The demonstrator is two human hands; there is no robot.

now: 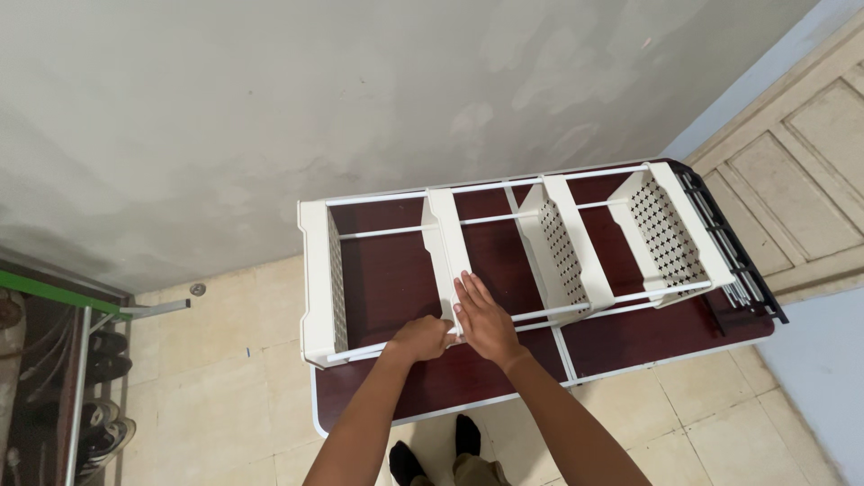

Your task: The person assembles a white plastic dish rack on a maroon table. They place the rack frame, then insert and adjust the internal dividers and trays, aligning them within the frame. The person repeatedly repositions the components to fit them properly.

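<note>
A white plastic rack frame (317,279) lies on its side on a dark red folding table (432,382). It has several perforated white panels joined by thin white rods. My left hand (421,338) grips the near rod where it meets the second panel (447,247). My right hand (486,319) lies flat, fingers together, on the near end of that same panel. Both hands touch each other at the joint.
A bundle of dark metal rods (733,252) lies at the table's right end. A cream panelled door (801,171) stands at the right. A green-and-grey shoe rack (81,360) with shoes is at the left. My feet (432,454) stand on pale floor tiles.
</note>
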